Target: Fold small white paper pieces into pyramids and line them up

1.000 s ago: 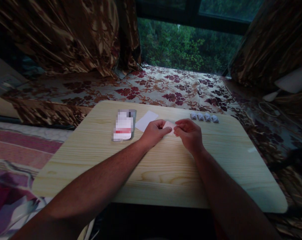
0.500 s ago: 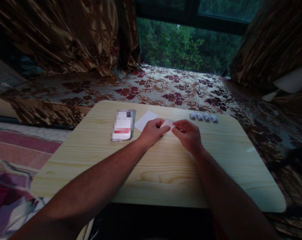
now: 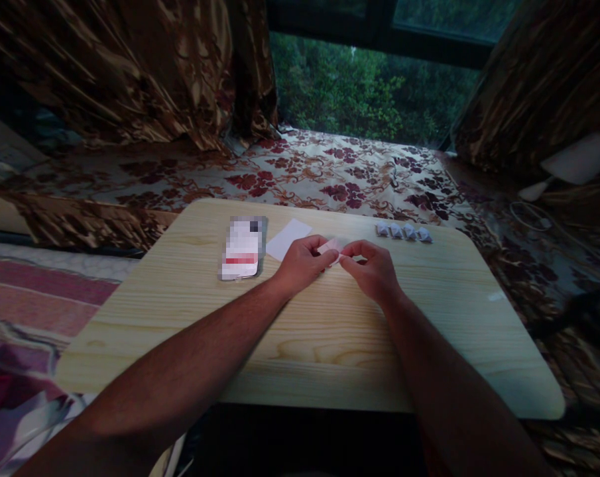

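Observation:
Between both hands, above the middle of the wooden table (image 3: 324,331), is a small piece of white paper (image 3: 330,246) that looks folded. My left hand (image 3: 304,264) is closed on its left side, the thumb lying over the paper. On the right side, my right hand (image 3: 372,267) pinches the paper's edge between thumb and fingertips. The fingers hide much of it, so its exact fold cannot be made out. Just beyond my left hand lies a flat white sheet of paper (image 3: 288,238).
A phone-like object (image 3: 240,248), blurred by pixels, lies left of the sheet. Several small folded paper pieces (image 3: 403,231) stand in a row at the table's far right. Behind the table is a ledge with flowered cloth (image 3: 329,165), below a window.
My right fingertips have shifted slightly left and closer to the left thumb, along the paper's edge. The view has moved a little; the other things stay where they were.

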Available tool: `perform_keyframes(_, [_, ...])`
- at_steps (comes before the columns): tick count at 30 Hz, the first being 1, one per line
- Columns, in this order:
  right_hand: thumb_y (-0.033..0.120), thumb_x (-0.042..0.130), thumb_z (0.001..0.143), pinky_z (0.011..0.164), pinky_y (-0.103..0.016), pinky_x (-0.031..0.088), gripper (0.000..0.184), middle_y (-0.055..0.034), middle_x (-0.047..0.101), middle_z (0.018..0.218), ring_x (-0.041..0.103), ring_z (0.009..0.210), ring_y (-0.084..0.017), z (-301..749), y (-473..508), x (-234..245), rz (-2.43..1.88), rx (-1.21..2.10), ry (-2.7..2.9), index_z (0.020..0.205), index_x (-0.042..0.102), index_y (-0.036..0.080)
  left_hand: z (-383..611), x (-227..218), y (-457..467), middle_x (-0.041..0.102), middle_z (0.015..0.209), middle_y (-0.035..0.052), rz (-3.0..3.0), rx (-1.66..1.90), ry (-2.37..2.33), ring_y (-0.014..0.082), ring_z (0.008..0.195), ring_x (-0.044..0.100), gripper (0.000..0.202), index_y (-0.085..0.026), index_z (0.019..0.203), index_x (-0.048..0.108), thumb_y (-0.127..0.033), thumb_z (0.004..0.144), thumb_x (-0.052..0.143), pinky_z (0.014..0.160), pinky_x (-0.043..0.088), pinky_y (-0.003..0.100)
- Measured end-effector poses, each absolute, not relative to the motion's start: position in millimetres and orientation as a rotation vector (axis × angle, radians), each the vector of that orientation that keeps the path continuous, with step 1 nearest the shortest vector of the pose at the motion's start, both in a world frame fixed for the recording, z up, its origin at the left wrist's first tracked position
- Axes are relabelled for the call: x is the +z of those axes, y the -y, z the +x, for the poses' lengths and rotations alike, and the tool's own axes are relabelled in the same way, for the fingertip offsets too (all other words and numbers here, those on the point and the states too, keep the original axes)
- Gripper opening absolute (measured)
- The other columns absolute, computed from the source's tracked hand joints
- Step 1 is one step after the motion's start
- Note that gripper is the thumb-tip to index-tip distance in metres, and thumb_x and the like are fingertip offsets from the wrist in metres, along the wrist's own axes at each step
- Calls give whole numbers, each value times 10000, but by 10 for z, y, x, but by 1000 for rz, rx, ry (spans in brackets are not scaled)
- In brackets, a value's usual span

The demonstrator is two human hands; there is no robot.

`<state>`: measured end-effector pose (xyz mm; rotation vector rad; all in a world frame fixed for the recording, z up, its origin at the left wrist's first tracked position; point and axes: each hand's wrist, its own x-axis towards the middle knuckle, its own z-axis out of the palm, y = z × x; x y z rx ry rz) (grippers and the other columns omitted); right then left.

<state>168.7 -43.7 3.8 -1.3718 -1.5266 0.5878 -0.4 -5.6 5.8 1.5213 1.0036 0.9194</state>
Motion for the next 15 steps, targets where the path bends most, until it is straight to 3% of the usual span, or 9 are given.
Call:
perform_keyframes(6, [273, 674, 746, 509, -239, 450, 115, -27, 699, 713, 582, 556, -127, 1672, 440, 65, -1442, 583, 1439, 770, 714, 168, 6, 115, 88, 607, 631, -22, 1470, 913, -951, 91, 532, 489, 293, -150, 841, 671, -401, 704, 738, 496, 334, 216])
perform_keyframes(15, [296, 668, 765, 503, -235, 442, 125, -22, 695, 710, 578, 566, -128, 1622, 452, 28, -1425, 565, 1454, 770, 715, 180, 11, 97, 79, 505, 499, -48, 1477, 880, -1076, 76, 450, 385, 185, -154, 693, 643, -332, 701, 693, 449, 234, 225])
